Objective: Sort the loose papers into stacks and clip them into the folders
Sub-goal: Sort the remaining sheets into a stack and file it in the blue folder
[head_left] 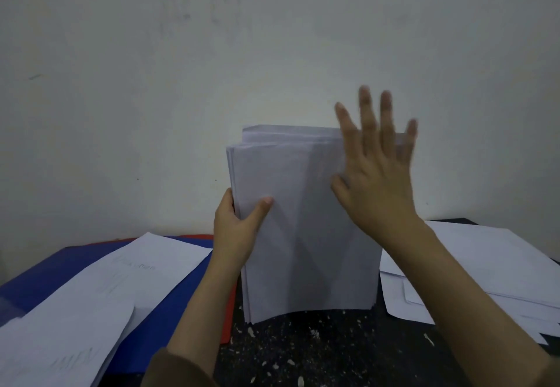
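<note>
Head view. The person is holding a stack of papers point(306, 223) upright on its lower edge on the dark speckled worktop point(303, 353), long axis running vertically, blank face toward the camera. The top edges are lying uneven, with some sheets standing higher at the back.

The left hand point(235, 229) is gripping the stack's left edge about halfway up: thumb lying across the front face, fingers wrapped behind and out of sight. The right hand point(375, 168) is hovering at the stack's upper right, fingers point(365, 113) spread wide and straight, holding nothing. It is motion-blurred, so whether the palm is touching the paper, I cannot tell.

Key relation: the stack is sitting just left of and beneath the right palm, with its right edge hiding behind that hand. My reading is that the open hand is patting the sheets square while the left steadies them; the right hand looks nearer the uneven top corner.

A blue folder point(169, 304) is lying flat at left with a red folder point(228, 314) showing beneath it. Loose sheets point(100, 295) are resting over the blue one, carrying faint pencil-like writing too blurred to read. More papers point(497, 271) are lying spread at right. No brand or label is legible anywhere.
</note>
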